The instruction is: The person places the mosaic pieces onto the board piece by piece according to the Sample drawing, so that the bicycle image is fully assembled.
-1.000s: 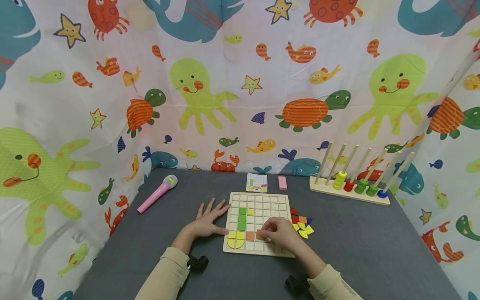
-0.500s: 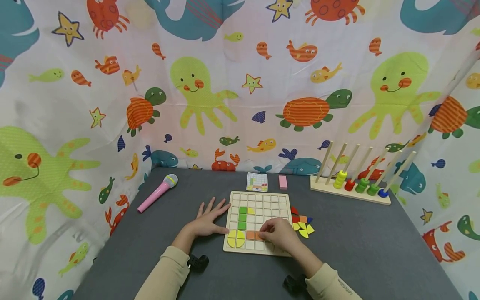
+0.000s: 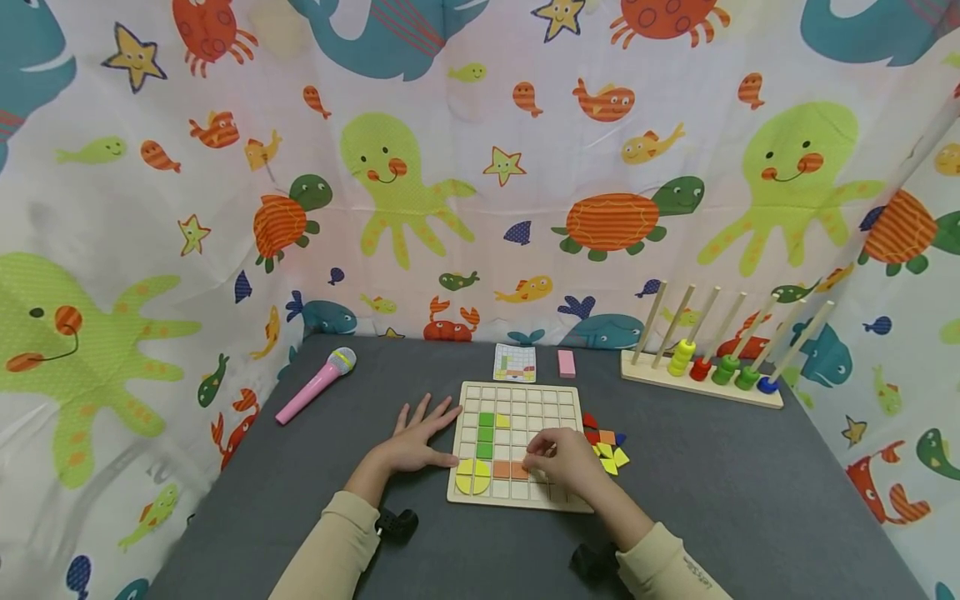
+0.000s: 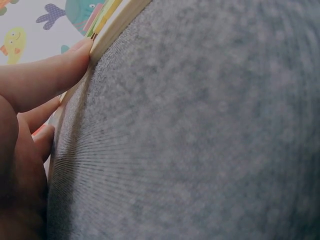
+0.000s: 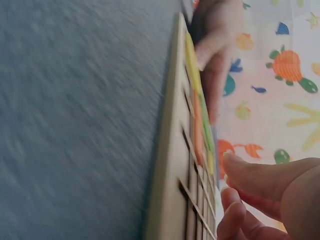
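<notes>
A wooden grid board (image 3: 543, 400) lies on the dark tabletop. My left hand (image 3: 411, 442) spreads its fingers beside it, with thumb and fingertips at the board's left edge. Over the lower middle of the grid is my right hand (image 3: 566, 457), its fingers loosely bent beside two orange squares (image 3: 510, 471) lying side by side. Nothing shows between the right hand's thumb and fingers (image 5: 235, 167) in the right wrist view. Yellow quarter-circle pieces (image 3: 472, 477) form a disc at lower left. A column of green squares (image 3: 486, 435) stands above, with one yellow piece (image 3: 502, 422) beside its top.
Loose red, orange, blue and yellow pieces (image 3: 609, 467) lie right of the board. Behind it are a pattern card (image 3: 515, 363) and a pink block (image 3: 566, 363). A toy microphone (image 3: 317, 387) lies at left; a peg stand with rings (image 3: 701, 379) stands at back right.
The right hand set the second orange square down against the first, then its fingers came off it slightly up and to the right. The left hand stayed at the board's edge.
</notes>
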{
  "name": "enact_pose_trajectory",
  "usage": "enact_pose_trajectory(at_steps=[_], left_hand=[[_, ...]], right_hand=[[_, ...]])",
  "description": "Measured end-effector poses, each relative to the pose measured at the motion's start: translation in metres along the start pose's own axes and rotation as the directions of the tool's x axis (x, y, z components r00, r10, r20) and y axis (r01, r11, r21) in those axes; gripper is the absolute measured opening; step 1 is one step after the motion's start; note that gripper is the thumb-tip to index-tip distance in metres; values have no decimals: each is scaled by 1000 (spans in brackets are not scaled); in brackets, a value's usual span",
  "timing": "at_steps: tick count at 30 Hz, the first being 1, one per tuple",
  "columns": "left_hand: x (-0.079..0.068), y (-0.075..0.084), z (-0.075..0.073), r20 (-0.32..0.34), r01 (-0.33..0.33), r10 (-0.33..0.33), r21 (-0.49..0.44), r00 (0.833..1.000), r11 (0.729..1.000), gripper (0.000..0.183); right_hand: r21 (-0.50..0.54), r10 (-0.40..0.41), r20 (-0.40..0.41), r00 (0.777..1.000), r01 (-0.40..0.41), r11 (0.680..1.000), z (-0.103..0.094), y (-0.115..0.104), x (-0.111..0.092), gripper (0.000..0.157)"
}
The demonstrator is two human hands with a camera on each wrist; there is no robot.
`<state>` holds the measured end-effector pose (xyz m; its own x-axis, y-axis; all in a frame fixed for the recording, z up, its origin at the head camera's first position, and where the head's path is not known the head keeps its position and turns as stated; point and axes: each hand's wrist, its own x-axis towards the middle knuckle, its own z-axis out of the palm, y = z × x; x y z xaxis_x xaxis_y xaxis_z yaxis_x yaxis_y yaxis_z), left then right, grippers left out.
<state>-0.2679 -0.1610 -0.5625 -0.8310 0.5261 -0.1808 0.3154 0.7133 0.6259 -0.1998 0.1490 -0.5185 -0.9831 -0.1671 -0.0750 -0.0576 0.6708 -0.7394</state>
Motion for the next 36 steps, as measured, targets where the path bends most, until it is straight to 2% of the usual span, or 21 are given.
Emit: enact_pose_trajectory(at_steps=[4,10,19,28,31,36], left_hand=[[2,-5,3,-8,-4,4,-5,1000,1000,96],[0,-4,2,-10,0,-1,-15,1000,1000,98],[3,-11,5,-7,3,-3,-1,1000,1000,99],[3,-14,8,0,22,-22,-1,1000,1000,98],[4,-12,8,1,18,-18,2,1000,1000,98],[3,-7,3,1,18,-18,-6,1000,1000,97]], right_hand=[[16,3,-38,999,-2,1000,-13,3,2,9],[18,-3,-91,996,5,1000,-31,11,2,11],[-10,90,-130,987,-92,996,-50,32,5,20],[-40,174,-111,978,-179,983,-67,61,3,32],[-57,196,-104,975,-203,978,-71,70,1,38],[-74,206,-105,973,-215,974,-74,79,0,39]])
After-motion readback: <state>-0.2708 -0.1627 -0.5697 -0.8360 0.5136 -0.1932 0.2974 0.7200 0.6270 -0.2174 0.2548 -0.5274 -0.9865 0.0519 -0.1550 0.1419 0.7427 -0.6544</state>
